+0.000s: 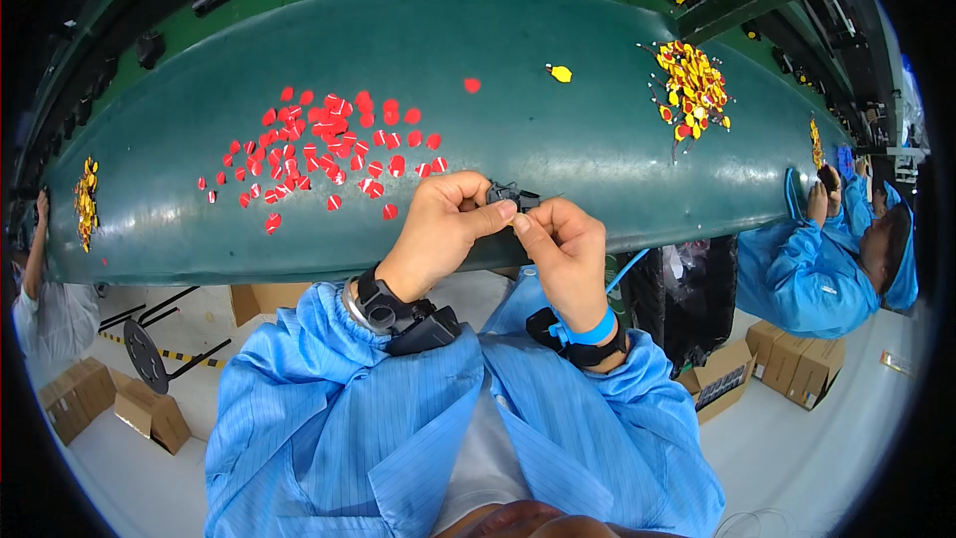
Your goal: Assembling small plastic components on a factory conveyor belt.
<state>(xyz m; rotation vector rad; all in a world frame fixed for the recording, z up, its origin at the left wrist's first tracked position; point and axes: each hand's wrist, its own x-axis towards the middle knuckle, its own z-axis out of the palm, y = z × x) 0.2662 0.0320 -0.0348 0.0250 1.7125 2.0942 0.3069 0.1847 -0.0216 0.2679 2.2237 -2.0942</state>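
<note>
Both hands meet above the near edge of the green table, around a small black part (510, 194) with what looks like thin dark wire or edges on top. My left hand (443, 227) pinches it from the left between thumb and curled fingers. From the right, my right hand (566, 244) has thumb and forefinger closed on the same part, fingertips nearly touching the left thumb. The fingers cover much of the part, so its exact kind cannot be made out. Round red stickers (334, 134) lie scattered on the table, left of and beyond my hands.
The green table (558, 139) curves across the view. A pile of yellow and red tags (689, 90) with dark leads lies right; one yellow tag (561, 73) lies apart. Another pile (87, 204) is far left. A person in blue (812, 269) works at right; boxes (797, 364) stand below.
</note>
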